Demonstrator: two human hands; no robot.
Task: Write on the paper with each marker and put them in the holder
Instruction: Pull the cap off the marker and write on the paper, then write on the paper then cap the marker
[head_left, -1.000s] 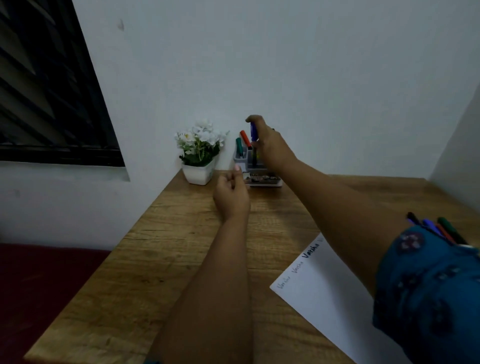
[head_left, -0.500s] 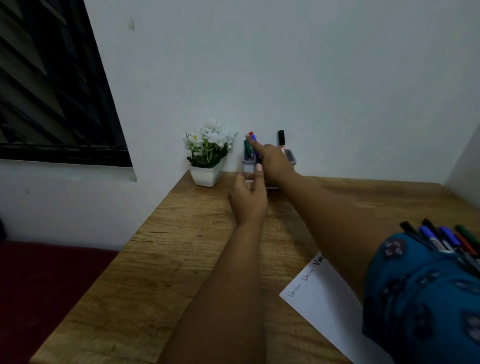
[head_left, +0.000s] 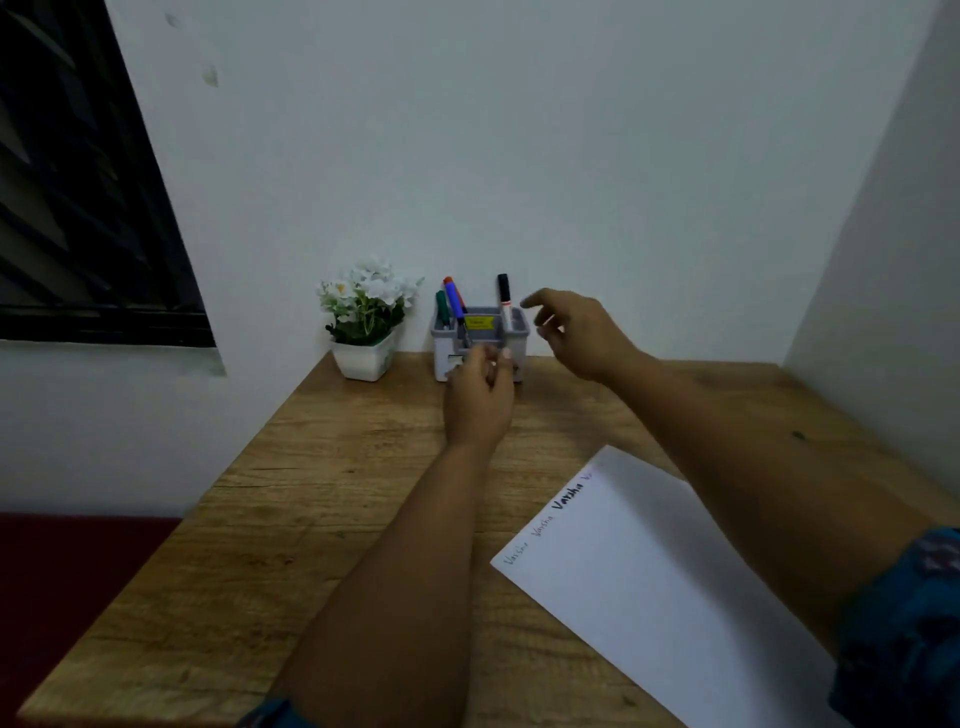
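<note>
Standing against the back wall of the wooden worktop (head_left: 322, 499), the grey marker holder (head_left: 519, 332) carries a green marker (head_left: 442, 307), a red marker (head_left: 448, 283) and a blue marker (head_left: 457, 306) in its left compartment and a black-capped marker (head_left: 503, 294) at its right, with a potted white flower (head_left: 367, 317) just beside it on the left. The left hand (head_left: 480, 400) touches the holder's front, its grip loosely curled; whether it holds anything I cannot tell. The right hand (head_left: 582, 332) hovers just right of the holder, fingers relaxed and empty, while the written paper (head_left: 665, 587) lies near the worktop's front right, leaving bare wood along the left edge.
</note>
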